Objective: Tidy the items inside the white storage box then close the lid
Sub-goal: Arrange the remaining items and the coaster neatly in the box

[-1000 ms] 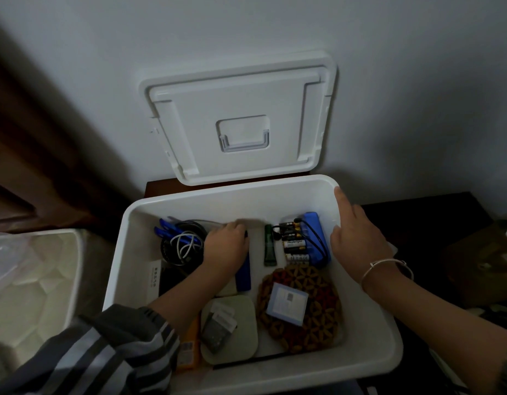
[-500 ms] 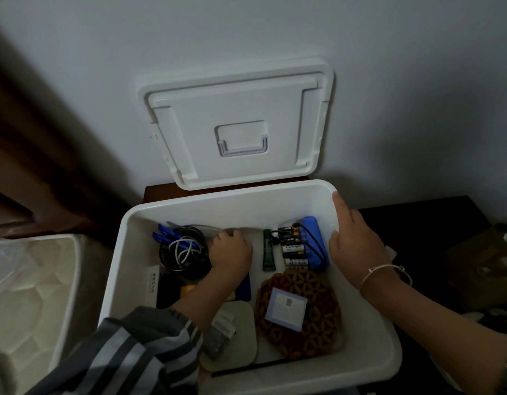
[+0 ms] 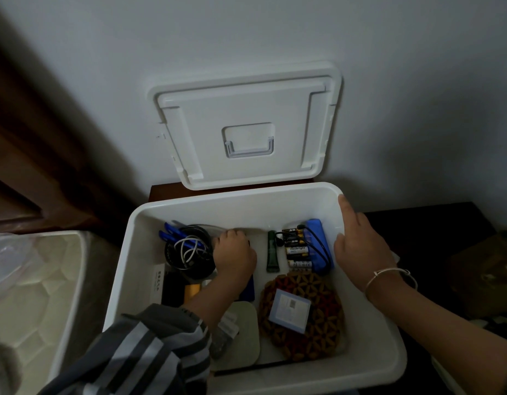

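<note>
While your left hand (image 3: pixel 235 256) curls, hold unclear, among items (image 3: pixel 298 252) in the white storage box (image 3: pixel 372 332) and your right hand (image 3: pixel 357 246) rests open-fingered on its rim, finish sorting before lowering the upright lid (image 3: pixel 246 124).

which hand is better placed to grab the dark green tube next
Left. The left hand is down inside the white plastic storage box, just beside the dark green tube; the right hand rests on the box's right rim.

left hand (image 3: pixel 234 256) fingertips hidden underneath
</note>
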A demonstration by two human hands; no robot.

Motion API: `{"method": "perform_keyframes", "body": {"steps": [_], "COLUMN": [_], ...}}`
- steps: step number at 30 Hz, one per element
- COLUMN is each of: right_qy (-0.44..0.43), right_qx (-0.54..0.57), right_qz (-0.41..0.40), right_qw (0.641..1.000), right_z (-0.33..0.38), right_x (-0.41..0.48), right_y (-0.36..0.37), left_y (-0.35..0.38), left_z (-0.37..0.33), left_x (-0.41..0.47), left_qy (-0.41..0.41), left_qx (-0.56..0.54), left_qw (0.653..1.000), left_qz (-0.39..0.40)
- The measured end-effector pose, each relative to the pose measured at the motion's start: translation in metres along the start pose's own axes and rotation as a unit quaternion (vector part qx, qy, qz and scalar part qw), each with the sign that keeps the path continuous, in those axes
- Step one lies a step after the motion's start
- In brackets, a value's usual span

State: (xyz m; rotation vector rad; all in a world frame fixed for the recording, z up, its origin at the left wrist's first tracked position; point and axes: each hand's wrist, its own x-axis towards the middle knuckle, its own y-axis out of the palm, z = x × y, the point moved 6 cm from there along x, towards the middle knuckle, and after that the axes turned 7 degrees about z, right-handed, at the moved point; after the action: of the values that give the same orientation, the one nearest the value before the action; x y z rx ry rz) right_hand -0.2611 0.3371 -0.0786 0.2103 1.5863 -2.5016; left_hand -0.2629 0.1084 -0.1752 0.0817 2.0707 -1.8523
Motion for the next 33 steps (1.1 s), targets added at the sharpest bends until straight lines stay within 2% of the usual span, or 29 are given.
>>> {"method": "perform_keyframes", "body": {"steps": [4, 8, 13, 19, 26, 28, 31, 33], "right_qy": [-0.003, -0.004, -0.005, -0.005, -0.004, -0.002, -0.004, -0.005], "right_qx": [0.005, 0.008, 0.004, 0.004, 0.003, 0.005, 0.002, 0.003], "right_qz": [-0.001, -0.003, -0.002, -0.004, -0.004, 0.001, 0.001, 0.001], "right_qw": [1.0, 1.0, 1.0, 1.0, 1.0, 1.0, 1.0, 1.0], "right_z": [0.001, 0.002, 0.001, -0.001, 0.001, 0.002, 0.003, 0.003], "right_x": [-0.001, -0.002, 0.0, 0.001, -0.001, 0.0, -0.001, -0.002], "right_y": [-0.001, -0.001, 0.0, 0.001, -0.001, -0.001, -0.002, -0.002], "left_y": [-0.001, 0.0, -0.002, -0.006, -0.02, -0.019, -0.009, -0.007], "left_z": [0.003, -0.002, 0.0, -0.013, -0.036, -0.042, -0.043, -0.045], "left_x": [-0.004, 0.0, -0.002, -0.009, -0.014, -0.012, -0.006, -0.005], "left_qy": [-0.066, -0.074, -0.065, -0.003, 0.111, 0.125, 0.127, 0.137], "left_qx": [-0.024, -0.012, -0.011, 0.003, 0.062, 0.074, 0.117, 0.137], "left_qw": [0.997, 0.996, 0.998, 0.998, 0.984, 0.982, 0.983, 0.978], "left_qz": [0.018, 0.049, -0.013, -0.066, -0.128, -0.121, -0.062, -0.075]}}
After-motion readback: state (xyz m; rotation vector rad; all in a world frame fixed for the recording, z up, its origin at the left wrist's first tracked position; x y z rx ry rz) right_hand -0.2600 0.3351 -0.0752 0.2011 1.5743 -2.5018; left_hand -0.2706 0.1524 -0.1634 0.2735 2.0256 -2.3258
